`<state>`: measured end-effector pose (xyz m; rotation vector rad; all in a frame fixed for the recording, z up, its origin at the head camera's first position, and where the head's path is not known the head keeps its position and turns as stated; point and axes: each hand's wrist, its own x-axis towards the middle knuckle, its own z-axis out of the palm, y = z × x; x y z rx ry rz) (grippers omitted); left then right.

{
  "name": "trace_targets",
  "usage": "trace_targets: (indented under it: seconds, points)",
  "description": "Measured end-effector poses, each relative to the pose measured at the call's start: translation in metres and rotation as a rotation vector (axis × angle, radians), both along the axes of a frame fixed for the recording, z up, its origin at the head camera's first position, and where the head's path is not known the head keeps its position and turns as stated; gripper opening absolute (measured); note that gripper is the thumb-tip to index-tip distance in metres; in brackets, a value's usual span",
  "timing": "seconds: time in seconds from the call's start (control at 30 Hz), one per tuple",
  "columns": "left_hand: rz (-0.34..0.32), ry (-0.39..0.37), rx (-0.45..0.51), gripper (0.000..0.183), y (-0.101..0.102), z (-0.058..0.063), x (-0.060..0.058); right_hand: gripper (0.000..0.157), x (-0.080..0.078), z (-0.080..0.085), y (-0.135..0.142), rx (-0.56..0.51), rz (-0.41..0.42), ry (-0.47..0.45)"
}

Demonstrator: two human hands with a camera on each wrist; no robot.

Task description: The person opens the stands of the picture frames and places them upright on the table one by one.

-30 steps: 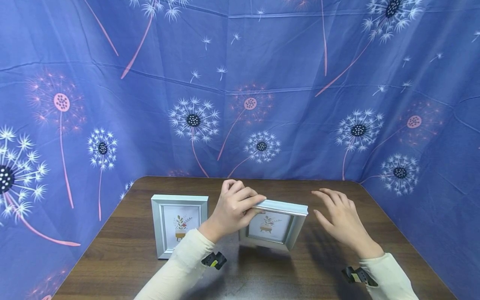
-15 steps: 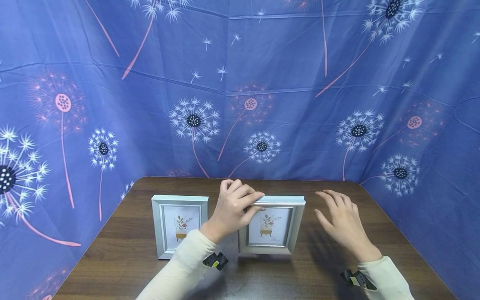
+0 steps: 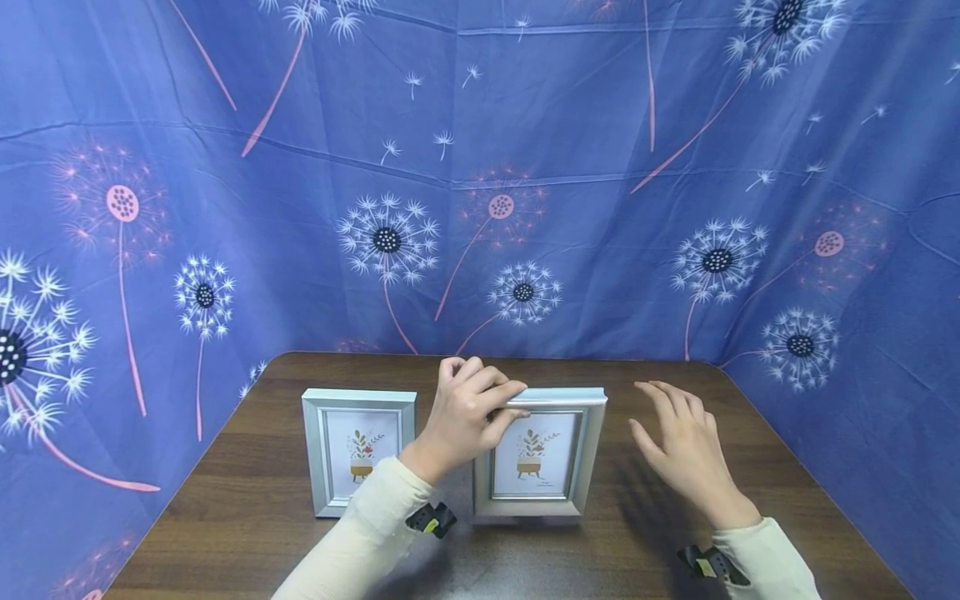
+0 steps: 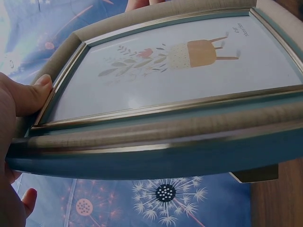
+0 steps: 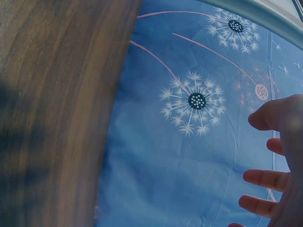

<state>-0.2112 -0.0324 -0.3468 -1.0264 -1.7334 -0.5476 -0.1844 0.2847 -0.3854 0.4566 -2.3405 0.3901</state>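
My left hand (image 3: pixel 467 412) pinches the top left corner of a picture frame (image 3: pixel 591 454), thumb on the front and fingers behind. This frame has a silvery border, and its print shows a plant in an orange footed pot. It stands nearly upright, its lower edge close over the table. In the left wrist view the thumb (image 4: pixel 35 97) presses the border of the frame (image 4: pixel 165 137), and part of a stand juts out behind. To the right, my right hand (image 3: pixel 682 454) hovers with fingers spread, holding nothing. The right wrist view shows its fingers (image 5: pixel 265 179) apart from the frame's edge (image 5: pixel 265 19).
A second, similar picture frame (image 3: pixel 315 454) stands upright on the left, partly behind my left sleeve (image 3: pixel 375 517). Both are on a brown wooden table (image 3: pixel 247 467). A blue dandelion-print cloth (image 3: pixel 600 225) hangs along the back and sides.
The held picture frame has swung from a tilt to nearly upright, its lower edge coming down and toward me. My left hand keeps its grip; my right hand has shifted only slightly.
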Motion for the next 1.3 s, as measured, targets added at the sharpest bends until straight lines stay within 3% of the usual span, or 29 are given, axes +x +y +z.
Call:
trace_targets:
  seconds: [0.33, 0.67, 0.87, 1.3]
  points:
    - [0.030, -0.010, 0.003, 0.023, 0.000, -0.001, -0.001, 0.048, 0.006, -0.004, -0.008, -0.027, -0.004, -0.016]
    - [0.045, -0.070, -0.006, 0.023, -0.001, -0.001, -0.001, 0.042, 0.015, -0.010, -0.017, -0.039, 0.025, -0.086]
    - [0.038, -0.048, 0.010, 0.023, -0.002, -0.002, -0.004, 0.041, 0.020, -0.017, -0.023, -0.030, 0.050, -0.088]
    - [0.055, -0.081, 0.010, 0.022, -0.003, -0.002, -0.004, 0.040, 0.025, -0.030, -0.038, -0.003, 0.100, -0.082]
